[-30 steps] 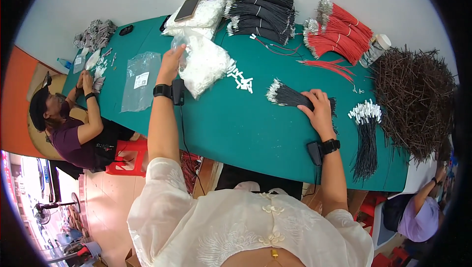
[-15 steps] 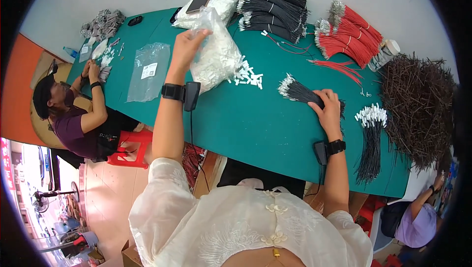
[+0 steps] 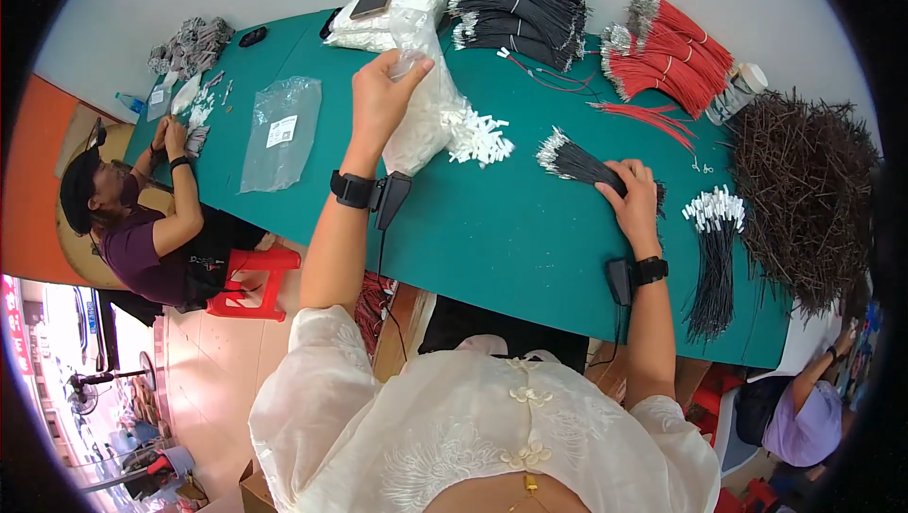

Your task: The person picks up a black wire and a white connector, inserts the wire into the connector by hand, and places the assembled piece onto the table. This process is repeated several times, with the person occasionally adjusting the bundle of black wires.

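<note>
My left hand point(image 3: 386, 99) pinches the upper part of a clear plastic bag point(image 3: 416, 139) holding small white connector housings. From the bag's mouth a pile of white connector housings point(image 3: 480, 139) has spilled onto the green table. My right hand point(image 3: 632, 199) is wrapped over a bundle of black wires point(image 3: 582, 165), whose silvery terminal ends point up and left. To the right of that hand lies another bundle of black wires point(image 3: 713, 267) with white housings on its upper ends.
Stacked black wire bundles point(image 3: 520, 7) and red wire bundles point(image 3: 667, 59) lie along the wall. A heap of dark brown strands point(image 3: 804, 196) fills the right end. An empty clear bag point(image 3: 282, 135) lies left. A co-worker point(image 3: 142, 220) sits at the left, another person point(image 3: 804, 423) at lower right.
My left hand has moved right with the top of the bag. More white housings now lie in the spilled pile. My right hand stays on the black wires.
</note>
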Tool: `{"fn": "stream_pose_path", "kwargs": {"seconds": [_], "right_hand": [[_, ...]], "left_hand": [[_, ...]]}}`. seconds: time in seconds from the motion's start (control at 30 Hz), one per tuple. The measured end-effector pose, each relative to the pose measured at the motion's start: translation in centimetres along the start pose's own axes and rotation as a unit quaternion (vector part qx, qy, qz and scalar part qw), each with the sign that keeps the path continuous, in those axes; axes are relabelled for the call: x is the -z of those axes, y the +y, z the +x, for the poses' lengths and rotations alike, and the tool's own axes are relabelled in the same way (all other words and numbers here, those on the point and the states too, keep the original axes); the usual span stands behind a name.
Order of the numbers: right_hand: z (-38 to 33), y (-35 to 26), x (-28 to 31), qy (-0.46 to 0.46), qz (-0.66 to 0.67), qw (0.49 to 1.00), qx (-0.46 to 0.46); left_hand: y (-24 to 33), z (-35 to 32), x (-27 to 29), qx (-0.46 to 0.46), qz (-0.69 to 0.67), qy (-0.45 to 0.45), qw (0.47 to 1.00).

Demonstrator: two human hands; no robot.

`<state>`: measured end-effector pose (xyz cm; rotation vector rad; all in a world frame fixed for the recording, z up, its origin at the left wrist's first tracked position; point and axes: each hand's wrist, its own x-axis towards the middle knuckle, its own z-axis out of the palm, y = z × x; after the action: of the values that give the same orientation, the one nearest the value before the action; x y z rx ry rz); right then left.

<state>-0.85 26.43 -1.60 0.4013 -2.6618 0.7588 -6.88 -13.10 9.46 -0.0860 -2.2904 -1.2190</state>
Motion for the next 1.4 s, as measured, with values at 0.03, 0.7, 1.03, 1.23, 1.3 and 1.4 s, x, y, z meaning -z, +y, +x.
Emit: {"fn": "stream_pose_path", "kwargs": {"seconds": [0.03, 0.7, 1.03, 1.23, 1.3, 1.4], "right_hand": [[0.0, 0.1, 0.0, 0.001, 0.002, 1.000, 0.001], [0.2, 0.4, 0.1, -0.003, 0.015, 1.000, 0.004], [0.6, 0.6, 1.4, -0.029, 0.006, 1.000, 0.003], [0.5, -1.7, 2.6, -0.006, 0.031, 0.999, 0.006], [0.1, -2.4, 3.1, -0.005, 0.041, 0.999, 0.006], [0.0, -3.1, 3.2, -0.002, 0.066, 0.998, 0.005]], "left_hand": [[0.1, 0.0, 0.0, -0.001, -0.002, -0.002, 1.000], [-6.8, 1.4, 3.0, 0.066, 0.101, 0.062, 0.991], [-1.9, -6.2, -2.4, -0.156, 0.096, -0.060, 0.981], [0.4, -8.9, -10.7, -0.220, 0.075, -0.213, 0.949], [0.5, -9.2, -12.1, -0.250, 0.101, -0.191, 0.944], [0.3, -8.9, -13.7, -0.262, 0.166, -0.207, 0.928]]}}
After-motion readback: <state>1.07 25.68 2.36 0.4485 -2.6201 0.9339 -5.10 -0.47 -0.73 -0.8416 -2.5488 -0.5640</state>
